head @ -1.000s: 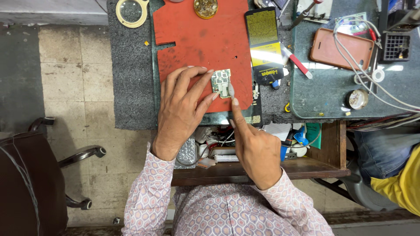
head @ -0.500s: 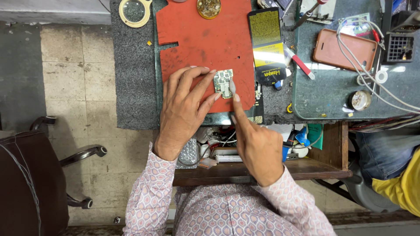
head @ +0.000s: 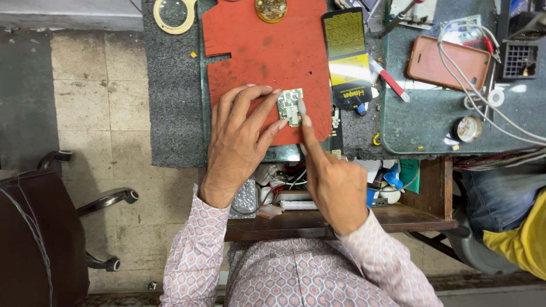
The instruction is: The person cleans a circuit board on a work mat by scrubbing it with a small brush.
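Little has moved since the earlier frame: your hands stay on the board, the right one shifted only slightly.

Your left hand (head: 242, 142) lies flat on the red mat (head: 256, 51), fingers (head: 267, 108) spread, their tips steadying the left edge of the small green circuit board (head: 290, 106). Your right hand (head: 335, 182) pinches a thin grey tool (head: 301, 106) between thumb and forefinger, tip touching the board's right edge.

The board sits near the mat's lower right corner, on the counter (head: 170, 113). Just right of the mat lies a black and yellow card (head: 347, 57). Farther right, a brown phone case (head: 449, 62) rests under white cables (head: 483, 96). A ring magnifier (head: 173, 14) lies at upper left. An office chair (head: 40, 239) stands on the floor to the left.
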